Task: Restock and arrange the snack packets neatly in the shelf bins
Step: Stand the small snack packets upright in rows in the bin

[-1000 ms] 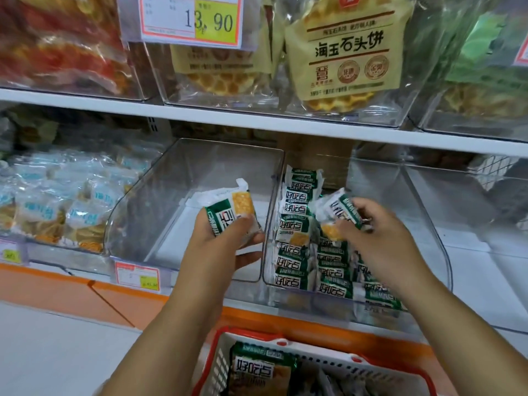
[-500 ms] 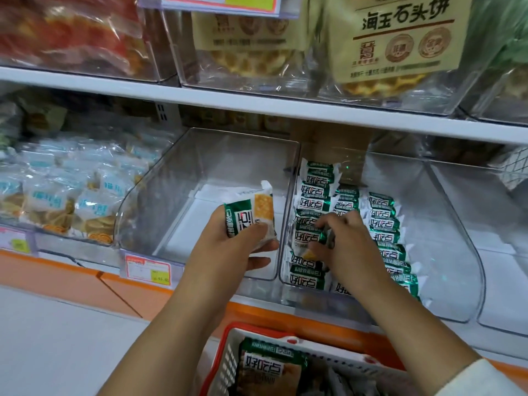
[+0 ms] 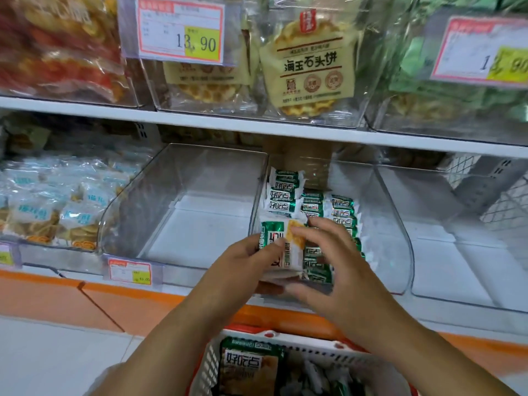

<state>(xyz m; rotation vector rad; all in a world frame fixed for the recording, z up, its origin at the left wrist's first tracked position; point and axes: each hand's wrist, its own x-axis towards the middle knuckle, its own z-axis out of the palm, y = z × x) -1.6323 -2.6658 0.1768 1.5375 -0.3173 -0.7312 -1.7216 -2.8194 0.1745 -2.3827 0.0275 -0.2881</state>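
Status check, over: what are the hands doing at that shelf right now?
Left hand grips green snack packets before the clear bin. Right hand touches them, fingers spread. Bin part filled, nothing in the way.

The bins [image 3: 134,207] are clear hard plastic, smooth, with sheen on their curved walls. The snack packets [image 3: 281,205] inside and the front packet [image 3: 293,257] are glossy printed film with crimped ends. At 11 o'clock a paper price tag [image 3: 180,30] sits behind a shiny clear sleeve. The shelf edge [image 3: 200,124] looks like smooth white painted metal. At 6 o'clock the basket [image 3: 207,375] is white plastic lattice; at 3 o'clock, white wire mesh [image 3: 511,207]
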